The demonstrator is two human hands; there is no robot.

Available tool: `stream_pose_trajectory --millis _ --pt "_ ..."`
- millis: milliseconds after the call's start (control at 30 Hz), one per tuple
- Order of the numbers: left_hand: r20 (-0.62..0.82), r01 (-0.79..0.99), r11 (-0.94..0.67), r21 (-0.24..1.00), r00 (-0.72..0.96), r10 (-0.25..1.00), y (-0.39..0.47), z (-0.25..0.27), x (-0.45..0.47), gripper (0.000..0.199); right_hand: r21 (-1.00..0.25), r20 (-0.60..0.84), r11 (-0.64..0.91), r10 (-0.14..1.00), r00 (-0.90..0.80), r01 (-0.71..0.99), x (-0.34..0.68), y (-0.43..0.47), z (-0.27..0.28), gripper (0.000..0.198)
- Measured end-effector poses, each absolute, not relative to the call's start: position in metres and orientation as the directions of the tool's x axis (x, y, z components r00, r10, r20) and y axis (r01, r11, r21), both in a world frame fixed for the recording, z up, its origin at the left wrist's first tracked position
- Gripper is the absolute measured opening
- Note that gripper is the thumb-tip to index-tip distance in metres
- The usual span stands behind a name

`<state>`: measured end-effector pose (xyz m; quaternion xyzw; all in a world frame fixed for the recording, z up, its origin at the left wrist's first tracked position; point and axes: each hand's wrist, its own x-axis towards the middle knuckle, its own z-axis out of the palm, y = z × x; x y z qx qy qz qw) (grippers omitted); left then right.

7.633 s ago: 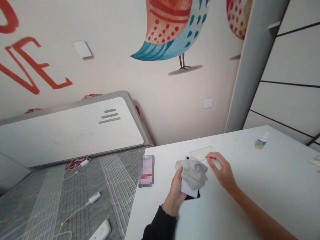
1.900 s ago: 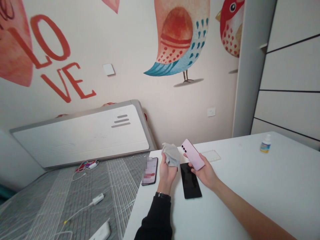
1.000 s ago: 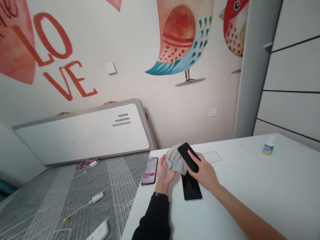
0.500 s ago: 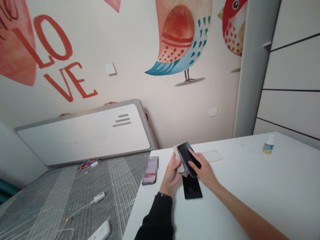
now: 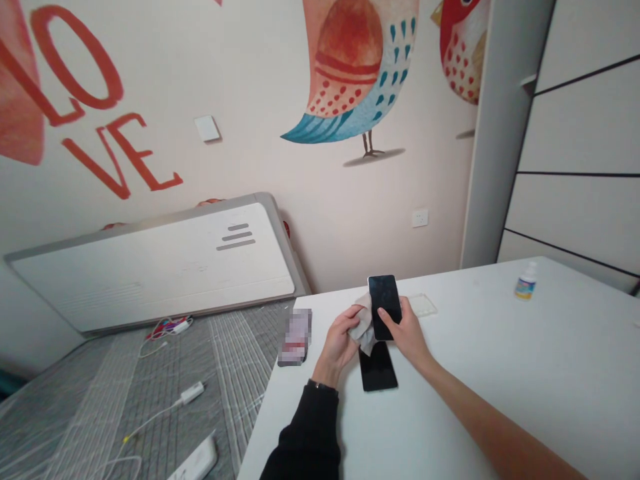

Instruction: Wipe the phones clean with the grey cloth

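Observation:
A black-screened smartphone is held up over the table by my right hand, its thumb lying across the lower screen. Beside the phone's left edge, my left hand is closed on a crumpled light grey cloth. Below both hands a second dark phone lies flat on the white table, its upper end hidden by the cloth and the held phone. Behind my right hand lies a clear phone case, partly covered.
A third phone with a blurred screen lies at the table's left edge. A small white bottle stands at the far right. On the grey bedspread are a white charger cable and a power strip.
The held phone has turned more upright and my right hand's grip has shifted to its lower right side. My left hand and the cloth now show apart from the phone's left side. The view shifted slightly.

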<state>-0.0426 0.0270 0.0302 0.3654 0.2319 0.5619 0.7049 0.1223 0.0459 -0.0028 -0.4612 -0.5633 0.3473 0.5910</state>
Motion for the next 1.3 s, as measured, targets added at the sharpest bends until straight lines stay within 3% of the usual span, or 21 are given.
stream_pose_trajectory --millis 167,600,867,1100,1300 --pt "0.069 -0.554 0.065 0.830 0.217 0.974 0.029 0.024 -0.048 0.017 -0.932 0.355 0.343 0.928 0.110 0.114 0.123 0.046 -0.003 0.041" --pt "0.108 -0.251 -0.084 0.964 0.082 0.991 0.038 0.011 -0.042 0.021 -0.917 0.392 0.388 0.919 0.034 0.091 0.119 0.039 -0.001 0.041" --pt "0.023 0.021 -0.024 0.999 0.070 0.997 0.044 -0.001 -0.044 0.028 -0.919 0.394 0.391 0.916 0.072 0.054 0.120 0.040 -0.003 0.041" --pt "0.124 -0.096 -0.126 0.987 -0.019 0.992 0.032 0.007 -0.027 0.027 -0.903 0.431 0.430 0.902 -0.041 -0.024 0.112 0.036 -0.007 0.038" --pt "0.161 -0.276 -0.200 0.940 -0.160 0.974 0.029 0.013 -0.019 0.034 -0.901 0.423 0.434 0.864 -0.272 -0.024 0.108 0.028 0.000 0.032"
